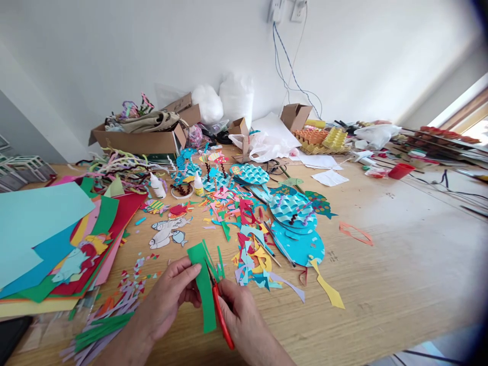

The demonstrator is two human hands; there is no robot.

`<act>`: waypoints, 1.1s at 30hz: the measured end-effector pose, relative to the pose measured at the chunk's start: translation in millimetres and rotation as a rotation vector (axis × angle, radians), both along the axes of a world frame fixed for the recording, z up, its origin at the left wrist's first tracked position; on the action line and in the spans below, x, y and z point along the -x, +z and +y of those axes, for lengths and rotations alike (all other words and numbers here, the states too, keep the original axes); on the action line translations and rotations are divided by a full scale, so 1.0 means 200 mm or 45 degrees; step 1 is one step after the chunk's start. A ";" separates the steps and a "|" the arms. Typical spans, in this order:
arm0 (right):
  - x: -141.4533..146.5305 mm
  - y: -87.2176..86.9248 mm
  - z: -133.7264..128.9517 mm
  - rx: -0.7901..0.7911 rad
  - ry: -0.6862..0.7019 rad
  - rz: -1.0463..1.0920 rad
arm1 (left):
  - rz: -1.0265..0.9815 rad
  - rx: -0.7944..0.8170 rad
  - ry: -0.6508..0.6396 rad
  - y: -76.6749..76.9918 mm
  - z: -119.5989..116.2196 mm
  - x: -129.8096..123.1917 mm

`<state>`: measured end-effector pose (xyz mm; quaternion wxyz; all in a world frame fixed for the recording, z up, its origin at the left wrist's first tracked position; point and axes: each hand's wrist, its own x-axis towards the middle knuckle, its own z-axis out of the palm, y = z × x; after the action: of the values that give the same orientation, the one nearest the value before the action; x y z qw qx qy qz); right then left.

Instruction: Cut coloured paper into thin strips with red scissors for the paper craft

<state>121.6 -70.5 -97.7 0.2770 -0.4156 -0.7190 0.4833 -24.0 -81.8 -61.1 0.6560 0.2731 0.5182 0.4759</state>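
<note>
My left hand (171,284) pinches a strip of green paper (207,300) between thumb and fingers, just above the wooden table (366,284). Wrapped in my right hand (242,305) is a pair of scissors (224,320) with red handles. The dark blades lie along the right edge of the green paper, and thin green slivers (220,262) hang beside them. Cut strips of green paper (102,328) and purple paper lie in a pile to the left of my left forearm. Paper fish cutouts (168,231) rest beyond my left hand.
Stacked coloured paper (41,213) covers the left side. Colourful scraps (253,254) and blue paper discs (299,244) lie ahead and right. Glue bottles (157,185) stand near pipe cleaners. At the back are a cardboard box (137,140), egg cartons (320,140) and a red cup (400,171).
</note>
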 end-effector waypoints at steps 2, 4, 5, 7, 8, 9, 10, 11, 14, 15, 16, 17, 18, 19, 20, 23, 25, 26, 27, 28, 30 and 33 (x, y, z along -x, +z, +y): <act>0.00 0.01 0.00 0.011 0.005 0.019 | -0.013 0.020 -0.007 0.00 0.00 0.00; 0.00 0.02 0.00 0.024 0.013 0.036 | -0.029 0.034 -0.029 -0.01 -0.01 -0.01; 0.00 0.03 0.00 0.027 0.011 0.041 | -0.035 0.034 -0.035 -0.01 -0.01 -0.01; -0.01 0.03 0.00 0.029 0.003 0.044 | -0.040 0.026 -0.042 -0.01 -0.01 -0.01; -0.01 0.03 0.00 0.030 -0.003 0.045 | -0.039 0.024 -0.045 -0.01 -0.01 -0.01; -0.01 0.02 0.00 0.032 -0.005 0.047 | -0.038 0.026 -0.049 -0.01 -0.01 -0.01; -0.01 0.02 -0.01 0.034 -0.007 0.048 | -0.037 0.030 -0.054 -0.01 -0.01 -0.01; -0.01 0.01 -0.01 0.038 -0.007 0.046 | -0.037 0.036 -0.058 -0.01 -0.01 -0.01; -0.01 0.01 -0.01 0.053 -0.016 0.037 | -0.039 0.048 -0.064 -0.01 -0.01 -0.01; -0.01 0.01 -0.01 0.056 -0.022 0.037 | -0.043 0.051 -0.067 -0.01 -0.02 -0.01; 0.00 0.01 -0.01 0.058 -0.028 0.041 | -0.047 0.057 -0.071 -0.01 -0.02 -0.01; 0.00 0.01 0.00 0.059 -0.030 0.048 | -0.053 0.063 -0.074 -0.01 -0.02 -0.01; 0.00 0.01 0.00 0.058 -0.030 0.057 | -0.060 0.068 -0.079 -0.02 -0.02 -0.01; 0.00 0.01 0.00 0.056 -0.028 0.069 | -0.065 0.073 -0.080 -0.02 -0.02 -0.02; 0.00 0.01 0.00 0.055 -0.024 0.082 | -0.067 0.078 -0.080 -0.02 -0.02 -0.02; 0.00 0.00 0.00 0.044 -0.030 0.121 | -0.060 0.086 -0.080 -0.03 -0.02 -0.02; 0.00 0.00 0.00 0.035 -0.044 0.124 | -0.059 0.081 -0.086 -0.04 -0.03 -0.02; 0.00 0.00 0.00 0.030 -0.050 0.120 | -0.063 0.078 -0.088 -0.04 -0.03 -0.02; 0.00 0.00 0.00 0.027 -0.054 0.114 | -0.068 0.076 -0.088 -0.03 -0.03 -0.02; 0.00 0.00 0.00 0.028 -0.053 0.107 | -0.072 0.077 -0.093 -0.03 -0.03 -0.03; 0.00 0.01 0.00 0.038 -0.052 0.096 | -0.078 0.080 -0.110 -0.03 -0.03 -0.03; 0.00 0.02 0.00 0.057 -0.052 0.087 | -0.090 0.078 -0.143 -0.03 -0.04 -0.04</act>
<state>121.5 -69.6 -94.2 0.3019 -0.4195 -0.6895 0.5074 -16.5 -89.1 -68.1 0.7077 0.2646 0.4931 0.4313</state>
